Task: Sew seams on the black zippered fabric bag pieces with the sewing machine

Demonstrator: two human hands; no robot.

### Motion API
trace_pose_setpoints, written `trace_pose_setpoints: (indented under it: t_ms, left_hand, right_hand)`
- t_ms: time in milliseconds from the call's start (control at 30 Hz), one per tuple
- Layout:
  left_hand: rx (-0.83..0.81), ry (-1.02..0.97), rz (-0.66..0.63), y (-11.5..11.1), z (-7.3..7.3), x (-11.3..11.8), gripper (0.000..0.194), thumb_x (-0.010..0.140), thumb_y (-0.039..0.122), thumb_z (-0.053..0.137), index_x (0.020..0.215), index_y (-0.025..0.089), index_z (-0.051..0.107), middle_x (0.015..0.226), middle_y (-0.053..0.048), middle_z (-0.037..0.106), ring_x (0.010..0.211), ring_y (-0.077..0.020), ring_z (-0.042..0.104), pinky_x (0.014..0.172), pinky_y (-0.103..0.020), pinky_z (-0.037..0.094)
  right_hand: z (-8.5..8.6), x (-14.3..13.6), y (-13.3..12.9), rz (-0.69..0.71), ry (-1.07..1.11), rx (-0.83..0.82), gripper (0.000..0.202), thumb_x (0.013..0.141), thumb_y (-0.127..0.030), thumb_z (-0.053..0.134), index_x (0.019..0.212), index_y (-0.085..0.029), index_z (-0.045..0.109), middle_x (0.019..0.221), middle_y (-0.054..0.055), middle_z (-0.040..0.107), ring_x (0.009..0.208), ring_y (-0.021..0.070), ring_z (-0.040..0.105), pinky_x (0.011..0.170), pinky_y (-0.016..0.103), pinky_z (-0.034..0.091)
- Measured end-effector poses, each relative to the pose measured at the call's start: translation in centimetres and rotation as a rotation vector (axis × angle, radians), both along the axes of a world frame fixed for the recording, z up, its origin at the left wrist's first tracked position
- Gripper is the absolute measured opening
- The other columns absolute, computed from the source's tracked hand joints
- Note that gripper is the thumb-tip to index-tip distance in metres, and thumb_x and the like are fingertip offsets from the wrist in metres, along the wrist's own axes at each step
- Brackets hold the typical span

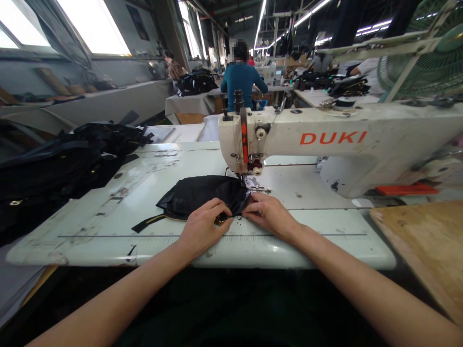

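Observation:
A black fabric piece point(202, 193) lies on the pale sewing table point(144, 250), its right end by the needle and presser foot of the white sewing machine point(282, 132). A black strip with a yellow zipper line point(150, 222) sticks out at its lower left. My left hand point(208, 221) is closed on the near edge of the fabric, with some gold-coloured metal showing under the fingers. Just right of it, my right hand point(269, 214) pinches the fabric's right corner, close to the needle.
Black fabric goods point(54, 164) are piled at the left. A wooden board point(427, 241) stands at the right, near a red tray point(407, 189). Ahead, a person in a teal top point(240, 79) sits facing away; a green fan point(423, 62) is at the upper right.

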State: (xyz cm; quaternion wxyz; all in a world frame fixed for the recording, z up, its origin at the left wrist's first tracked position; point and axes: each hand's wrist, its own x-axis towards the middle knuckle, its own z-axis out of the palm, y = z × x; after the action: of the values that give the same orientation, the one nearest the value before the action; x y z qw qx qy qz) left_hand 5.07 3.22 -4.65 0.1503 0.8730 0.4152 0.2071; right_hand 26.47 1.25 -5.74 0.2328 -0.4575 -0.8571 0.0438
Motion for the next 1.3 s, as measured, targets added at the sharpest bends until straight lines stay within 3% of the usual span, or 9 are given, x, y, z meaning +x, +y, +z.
trace_pose_setpoints:
  t_ms: [133,333,667,933,1033,1133,1233,1300]
  left_hand:
    - [0.006,-0.003,0.058,0.1,-0.3,0.3,0.008,0.08,0.023,0.062,0.087,0.023,0.063,0.084,0.002,0.059,0.072,-0.0142,0.057,0.064,-0.024,0.041]
    - [-0.002,-0.002,0.057,0.3,-0.1,0.3,0.011,0.081,0.023,0.059,0.087,0.025,0.067,0.086,0.002,0.062,0.066,-0.0123,0.056,0.063,-0.023,0.041]
    - [0.0,0.048,0.051,0.4,0.2,0.2,0.01,0.081,0.026,0.061,0.083,0.026,0.07,0.086,0.003,0.065,0.064,-0.0109,0.057,0.064,-0.022,0.04]
    - [0.021,0.091,0.09,0.8,0.3,0.4,0.015,0.076,0.04,0.069,0.082,0.026,0.069,0.073,0.005,0.065,0.061,-0.0126,0.056,0.057,-0.023,0.034]
    - [0.036,0.102,0.107,0.6,0.3,0.6,0.013,0.08,0.039,0.065,0.081,0.027,0.068,0.076,0.004,0.065,0.064,-0.0132,0.057,0.058,-0.024,0.033]
    - [0.037,0.107,0.134,0.4,0.2,0.7,0.016,0.079,0.042,0.067,0.083,0.026,0.067,0.077,0.004,0.064,0.065,-0.0138,0.057,0.057,-0.024,0.032]
    - [0.004,0.114,0.161,0.4,0.2,0.7,0.021,0.076,0.045,0.07,0.083,0.026,0.065,0.074,0.005,0.063,0.064,-0.0137,0.056,0.055,-0.024,0.03]
    - [-0.02,0.114,0.169,0.4,0.3,0.7,0.021,0.075,0.044,0.07,0.083,0.026,0.064,0.074,0.005,0.062,0.064,-0.0137,0.056,0.054,-0.024,0.029]
  right_hand:
    - [0.1,-0.2,-0.4,-0.007,-0.095,0.06,0.017,0.093,-0.021,0.055,0.086,-0.021,0.071,0.081,0.003,0.061,0.074,0.0152,0.051,0.064,0.027,0.034]
    - [0.1,-0.6,-0.5,-0.046,-0.149,0.088,0.019,0.094,-0.023,0.055,0.081,-0.021,0.069,0.08,0.003,0.062,0.075,0.0167,0.049,0.065,0.03,0.031]
    - [-0.1,-0.2,-1.7,-0.106,-0.019,0.008,0.01,0.092,-0.023,0.058,0.094,-0.02,0.067,0.093,0.004,0.064,0.09,0.0186,0.055,0.078,0.029,0.041]
    - [-0.3,-0.1,-1.5,-0.149,0.106,-0.074,0.014,0.091,-0.019,0.056,0.096,-0.021,0.07,0.098,0.005,0.063,0.095,0.0193,0.054,0.084,0.031,0.043]
    - [-0.2,-0.4,-0.5,-0.222,0.151,-0.133,0.019,0.09,-0.018,0.054,0.085,-0.019,0.071,0.095,0.006,0.063,0.093,0.0189,0.056,0.083,0.031,0.043]
    - [0.0,-0.8,0.6,-0.307,0.161,-0.202,0.029,0.091,-0.028,0.052,0.07,-0.017,0.071,0.085,0.008,0.064,0.087,0.0219,0.057,0.076,0.033,0.042]
    - [0.3,-1.1,1.4,-0.341,0.165,-0.272,0.029,0.081,-0.04,0.065,0.061,-0.02,0.07,0.072,0.005,0.064,0.077,0.0231,0.058,0.066,0.032,0.039]
    - [0.5,-1.3,1.8,-0.347,0.174,-0.314,0.024,0.074,-0.037,0.071,0.057,-0.021,0.068,0.062,0.002,0.062,0.068,0.0207,0.057,0.06,0.029,0.037]
